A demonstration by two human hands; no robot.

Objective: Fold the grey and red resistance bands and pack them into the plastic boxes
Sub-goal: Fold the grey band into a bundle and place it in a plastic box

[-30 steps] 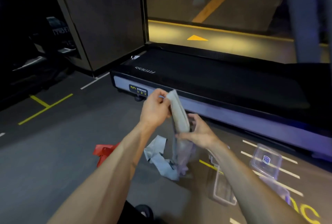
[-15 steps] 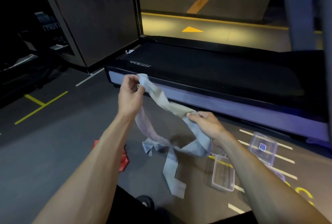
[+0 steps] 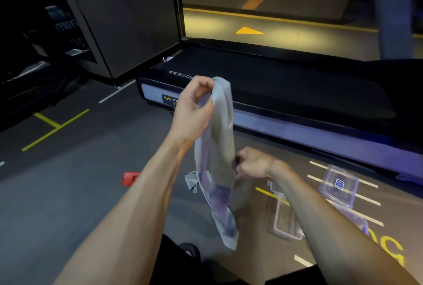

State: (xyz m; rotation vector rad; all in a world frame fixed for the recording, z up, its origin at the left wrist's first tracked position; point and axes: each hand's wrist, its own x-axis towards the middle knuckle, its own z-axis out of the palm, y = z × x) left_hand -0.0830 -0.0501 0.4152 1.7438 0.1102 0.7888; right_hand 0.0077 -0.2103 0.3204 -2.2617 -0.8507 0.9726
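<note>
The grey resistance band (image 3: 218, 147) hangs in a long vertical fold in front of me. My left hand (image 3: 194, 110) pinches its top loop, raised above the floor. My right hand (image 3: 253, 163) grips the band lower down, at its right edge. The band's loose tail trails down to the floor. The red band (image 3: 129, 178) lies on the floor to the left, partly hidden behind my left forearm. An open clear plastic box (image 3: 286, 223) sits on the floor under my right forearm. A clear lid or second box (image 3: 338, 185) lies further right.
A black treadmill (image 3: 274, 92) runs across the scene just beyond my hands. A dark panel stands at the back left. Yellow and white lines mark the grey floor. My knee and dark shorts show at the bottom edge.
The hands came together: the band, stretched slanting between them half a second ago, now hangs doubled vertically. My left hand rose above my right, which moved in and under it.
</note>
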